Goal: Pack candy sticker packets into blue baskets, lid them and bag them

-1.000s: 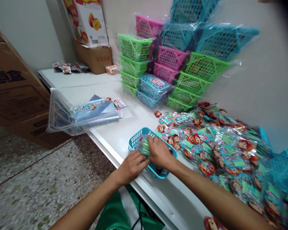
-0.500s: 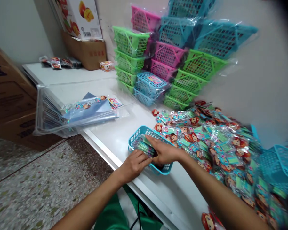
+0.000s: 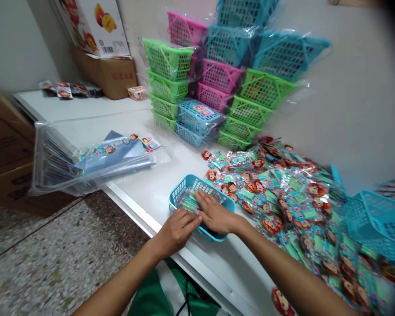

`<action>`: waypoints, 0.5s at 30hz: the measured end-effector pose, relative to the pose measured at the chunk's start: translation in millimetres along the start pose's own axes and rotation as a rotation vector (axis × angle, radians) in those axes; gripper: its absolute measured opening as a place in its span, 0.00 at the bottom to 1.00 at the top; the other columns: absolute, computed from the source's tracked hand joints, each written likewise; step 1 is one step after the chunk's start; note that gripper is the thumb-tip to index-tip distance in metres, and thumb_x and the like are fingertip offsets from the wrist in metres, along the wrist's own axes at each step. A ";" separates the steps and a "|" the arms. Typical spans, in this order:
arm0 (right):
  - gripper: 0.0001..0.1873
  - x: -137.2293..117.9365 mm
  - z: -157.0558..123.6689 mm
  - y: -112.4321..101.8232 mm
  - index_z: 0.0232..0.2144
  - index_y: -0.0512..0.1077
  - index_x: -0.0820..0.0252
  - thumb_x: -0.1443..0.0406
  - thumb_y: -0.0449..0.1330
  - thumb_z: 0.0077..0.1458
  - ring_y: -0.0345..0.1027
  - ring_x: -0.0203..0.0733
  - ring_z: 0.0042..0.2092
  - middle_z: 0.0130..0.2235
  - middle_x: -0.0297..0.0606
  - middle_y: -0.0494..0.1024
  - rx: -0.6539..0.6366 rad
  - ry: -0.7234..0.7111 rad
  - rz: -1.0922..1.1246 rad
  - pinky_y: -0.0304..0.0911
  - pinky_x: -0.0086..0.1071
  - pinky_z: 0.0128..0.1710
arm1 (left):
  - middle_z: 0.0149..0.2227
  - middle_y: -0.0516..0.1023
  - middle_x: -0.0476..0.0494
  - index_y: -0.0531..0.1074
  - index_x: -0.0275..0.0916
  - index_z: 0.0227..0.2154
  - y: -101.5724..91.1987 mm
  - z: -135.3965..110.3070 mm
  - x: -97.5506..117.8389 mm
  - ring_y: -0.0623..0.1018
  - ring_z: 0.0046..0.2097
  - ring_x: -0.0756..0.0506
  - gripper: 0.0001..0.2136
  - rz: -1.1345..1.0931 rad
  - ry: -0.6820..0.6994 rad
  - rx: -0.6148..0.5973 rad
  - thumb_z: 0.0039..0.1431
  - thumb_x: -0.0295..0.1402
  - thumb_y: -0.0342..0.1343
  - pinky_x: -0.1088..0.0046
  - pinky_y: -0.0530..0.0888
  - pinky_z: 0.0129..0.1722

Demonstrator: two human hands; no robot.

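A small light-blue plastic basket (image 3: 228,203) with lattice walls stands near the front edge of the table. Clear packets with green contents (image 3: 188,199) lie inside it, mostly in its left half. My right hand (image 3: 214,212) rests palm down over the packets, its fingers stretched out. At the near rim is my left hand (image 3: 180,226), its fingers bent together and reaching over the rim beside the packets. Its fingertips are partly hidden, and I cannot tell what they grip.
A wide heap of similar packets (image 3: 292,188) with cartoon heads spreads to the right. Wrapped green baskets (image 3: 169,63) and other colours are stacked against the wall. At left, a clear plastic tray (image 3: 39,158) holds sheets and overhangs the edge. Another blue basket (image 3: 378,219) stands far right.
My right hand has flattened over the packets, its fingers now stretched out. The packets sit lower in the basket. My left hand stays at the near rim. The whole view has shifted slightly.
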State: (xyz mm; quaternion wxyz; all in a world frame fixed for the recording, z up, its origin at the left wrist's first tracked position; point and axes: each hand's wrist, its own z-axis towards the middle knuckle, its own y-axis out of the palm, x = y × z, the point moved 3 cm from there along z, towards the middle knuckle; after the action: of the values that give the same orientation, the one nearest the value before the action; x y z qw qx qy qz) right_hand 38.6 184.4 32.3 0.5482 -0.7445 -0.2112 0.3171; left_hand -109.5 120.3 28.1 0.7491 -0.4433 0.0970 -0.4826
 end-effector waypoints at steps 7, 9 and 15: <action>0.29 -10.5 4.9 7.9 0.62 0.50 0.72 0.63 0.44 0.61 0.48 0.59 0.61 0.63 0.56 0.51 0.115 0.153 -0.157 0.47 0.52 0.56 | 0.35 0.76 0.40 0.68 0.36 0.46 4.8 -4.4 -1.2 0.72 0.39 0.46 0.13 0.019 -0.007 0.019 0.60 0.23 0.46 0.65 0.69 0.38; 0.30 -11.0 7.3 7.5 0.61 0.51 0.72 0.63 0.45 0.60 0.51 0.60 0.59 0.63 0.58 0.52 0.132 0.150 -0.121 0.50 0.52 0.54 | 0.36 0.76 0.39 0.68 0.36 0.46 6.3 -5.0 -1.5 0.72 0.39 0.46 0.14 0.017 -0.011 0.028 0.60 0.23 0.46 0.64 0.70 0.38; 0.35 -14.9 -5.2 -12.9 0.61 0.51 0.70 0.58 0.52 0.56 0.50 0.51 0.61 0.61 0.54 0.58 0.207 0.058 0.061 0.50 0.42 0.58 | 0.38 0.76 0.38 0.69 0.36 0.46 -0.5 -7.3 -1.5 0.72 0.41 0.45 0.14 0.018 -0.009 -0.032 0.59 0.22 0.46 0.64 0.71 0.39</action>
State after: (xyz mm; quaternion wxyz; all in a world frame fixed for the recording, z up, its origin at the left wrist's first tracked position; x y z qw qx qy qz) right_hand 32.2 175.0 49.1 0.6181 -0.6988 -0.1386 0.3323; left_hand -114.8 117.4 23.7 0.7469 -0.4563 0.1053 -0.4722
